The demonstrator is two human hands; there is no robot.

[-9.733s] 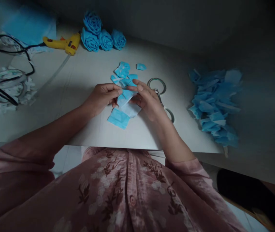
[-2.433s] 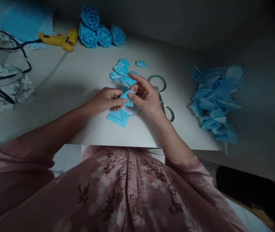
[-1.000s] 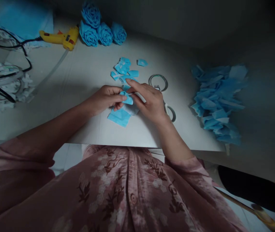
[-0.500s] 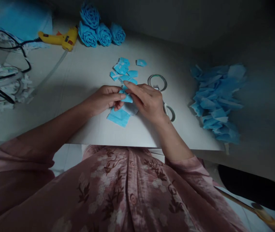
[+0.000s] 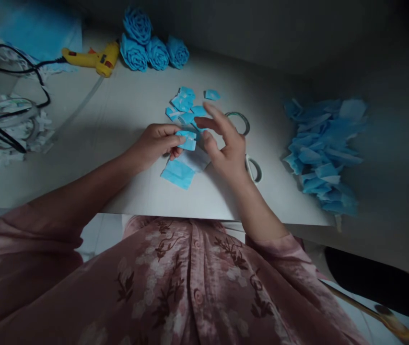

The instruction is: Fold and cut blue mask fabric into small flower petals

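Between the thumb and fingers of my left hand [image 5: 161,142] is a small folded piece of blue crepe paper [image 5: 189,140]. My right hand [image 5: 227,146] is just to its right, apart from the paper, with fingers spread and nothing visible in them. Below the hands a blue square [image 5: 178,173] lies flat on the table, partly over a pale sheet [image 5: 200,159]. Small folded blue pieces [image 5: 183,99] lie grouped beyond my hands, and a single one [image 5: 212,94] sits a little to the right of them.
Scissors [image 5: 255,170] and a roll of tape [image 5: 240,122] lie by my right hand. Farther right is a heap of blue pieces [image 5: 322,148]. A yellow glue gun [image 5: 92,58] with a black cord and several blue paper roses [image 5: 157,52] stand at the back; paper scraps [image 5: 13,129] lie left.
My right hand has let go of the blue paper, drawn off to the right and spread its fingers. My left hand keeps hold of the piece, which now shows more of its face.
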